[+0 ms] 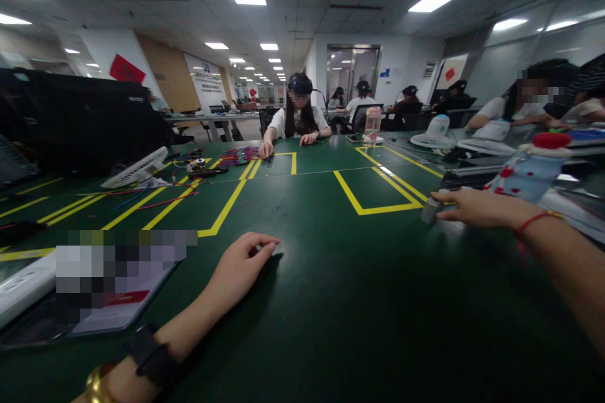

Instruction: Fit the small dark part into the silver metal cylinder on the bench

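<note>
My left hand (248,255) rests low over the green table (312,302), thumb and forefinger pinched together. A small pale bit (278,249) shows at those fingertips, too indistinct to name. Off to the right, my right hand (472,206) is closed on a small grey cylinder (430,210) that stands on the table, near the corner of a yellow tape outline (387,208). The fingers cover part of the cylinder, so its exact kind does not show.
Across the table sits a person (297,113) with both hands on it, beside a bundle of coloured wires (239,156). White fans (137,168) lie left and right. A pink bottle (372,123), a blue snowman-like figure (527,173) and a clear card sleeve (127,308) also occupy the table.
</note>
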The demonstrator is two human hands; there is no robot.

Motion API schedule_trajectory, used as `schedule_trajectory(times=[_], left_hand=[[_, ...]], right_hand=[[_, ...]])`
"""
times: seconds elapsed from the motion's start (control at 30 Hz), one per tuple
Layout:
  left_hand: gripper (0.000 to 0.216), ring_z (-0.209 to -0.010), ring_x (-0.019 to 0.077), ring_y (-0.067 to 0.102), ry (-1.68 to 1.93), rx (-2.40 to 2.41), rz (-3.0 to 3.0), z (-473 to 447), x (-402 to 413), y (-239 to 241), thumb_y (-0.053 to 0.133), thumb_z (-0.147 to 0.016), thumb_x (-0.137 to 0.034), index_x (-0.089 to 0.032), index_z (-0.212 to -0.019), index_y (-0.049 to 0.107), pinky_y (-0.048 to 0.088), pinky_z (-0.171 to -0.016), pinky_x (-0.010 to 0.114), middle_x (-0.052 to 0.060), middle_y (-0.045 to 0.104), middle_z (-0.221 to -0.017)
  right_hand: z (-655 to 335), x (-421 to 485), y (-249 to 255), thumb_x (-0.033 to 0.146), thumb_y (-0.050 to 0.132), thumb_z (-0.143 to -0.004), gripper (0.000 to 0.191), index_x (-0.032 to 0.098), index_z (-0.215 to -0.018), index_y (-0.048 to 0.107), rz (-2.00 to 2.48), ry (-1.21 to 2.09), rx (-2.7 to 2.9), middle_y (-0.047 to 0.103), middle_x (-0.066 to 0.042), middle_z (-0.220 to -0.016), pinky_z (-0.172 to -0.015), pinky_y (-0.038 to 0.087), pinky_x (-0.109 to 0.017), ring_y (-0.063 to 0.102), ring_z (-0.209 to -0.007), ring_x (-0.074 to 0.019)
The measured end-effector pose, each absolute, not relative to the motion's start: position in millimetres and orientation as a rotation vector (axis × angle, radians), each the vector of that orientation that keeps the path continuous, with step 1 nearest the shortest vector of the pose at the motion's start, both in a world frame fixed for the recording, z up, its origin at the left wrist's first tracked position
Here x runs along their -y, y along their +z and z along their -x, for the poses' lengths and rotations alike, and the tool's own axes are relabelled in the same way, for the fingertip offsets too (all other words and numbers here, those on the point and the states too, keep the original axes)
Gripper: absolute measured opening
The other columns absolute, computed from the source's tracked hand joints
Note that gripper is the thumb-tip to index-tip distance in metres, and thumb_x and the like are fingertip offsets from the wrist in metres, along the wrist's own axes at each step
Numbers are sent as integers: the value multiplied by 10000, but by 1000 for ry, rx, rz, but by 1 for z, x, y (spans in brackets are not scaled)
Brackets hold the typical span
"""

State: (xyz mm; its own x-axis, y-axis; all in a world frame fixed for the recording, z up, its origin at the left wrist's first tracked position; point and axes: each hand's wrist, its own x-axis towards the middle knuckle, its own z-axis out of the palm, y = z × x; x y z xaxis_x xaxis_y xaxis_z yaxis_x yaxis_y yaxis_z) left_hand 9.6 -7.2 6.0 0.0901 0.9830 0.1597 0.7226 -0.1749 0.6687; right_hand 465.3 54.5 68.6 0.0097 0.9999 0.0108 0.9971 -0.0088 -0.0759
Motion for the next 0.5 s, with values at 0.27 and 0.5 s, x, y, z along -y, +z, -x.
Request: schedule_trajectory(times=[0.27, 0.5], left_hand=[[321, -859, 226, 580, 846, -1671, -1971, -8, 4, 2, 457, -825, -418, -224, -949, 681, 430, -750, 339, 47, 648, -952], [318, -863, 230, 583, 843, -1665, -1991, -9, 6, 3, 462, -830, -434, -233, -938, 684, 432, -758, 341, 45, 646, -949]], right_hand=[[-453, -62, 58, 373, 599, -725, 463, 138, -1124, 605, 2059, 57, 2143, 621, -122, -1126, -854, 421, -305, 588, -976, -230], [-395, -45, 55, 434, 506, -804, 441, 181, -1155, 588, 1655, 411, 1994, 617, -74, -1121, -859, 456, -336, 585, -977, -197]])
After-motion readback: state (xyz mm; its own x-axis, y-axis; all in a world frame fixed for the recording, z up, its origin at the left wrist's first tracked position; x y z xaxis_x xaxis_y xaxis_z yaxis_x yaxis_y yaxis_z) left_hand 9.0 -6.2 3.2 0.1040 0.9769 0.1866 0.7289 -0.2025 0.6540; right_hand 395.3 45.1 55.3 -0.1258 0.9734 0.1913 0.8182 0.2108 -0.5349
